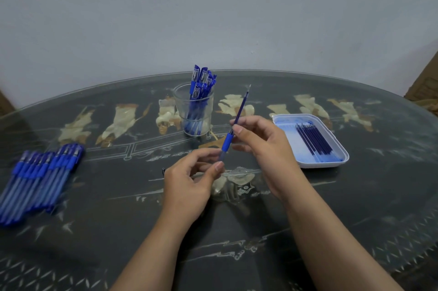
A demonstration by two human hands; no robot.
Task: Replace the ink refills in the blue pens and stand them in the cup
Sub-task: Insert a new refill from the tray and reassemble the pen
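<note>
Pen pile (pixel 40 177): capped blue pens lying side by side on the table (pixel 118 219), far left, well apart from both hands. Judged to be stock not yet serviced.

Small dark piece (pixel 163 170): lies on the table just left of the left hand. Too small to identify.

Left hand (pixel 187 186): thumb and fingertips pinch the clear lower part of the pen barrel (pixel 227 142), which is held above the table, tilted up and to the right.

Cup (pixel 180 110): clear, upright, beyond the hands. It holds several capped pens (pixel 201 82), standing cap end up.

Barrel handling: light, stiff plastic. The clear section is likely slick, and the blue rubber sleeve gives the surer hold.

Refill (pixel 242 106): thin blue tube projecting from the sleeve end of the barrel, writing tip uppermost. Whether it is going in or coming out cannot be determined.

Refill handling: very light, slender, probably flexes under side load. Grasp it close to the barrel mouth, keep it in line with the barrel, and avoid the inked tip.

Right hand (pixel 263 148): thumb and forefinger pinch the refill just above the sleeve, with the other fingers loosely curled.

Tray (pixel 322 164): white, shallow, right of the hands. It contains a row of loose refills (pixel 312 141) lying parallel.
</note>
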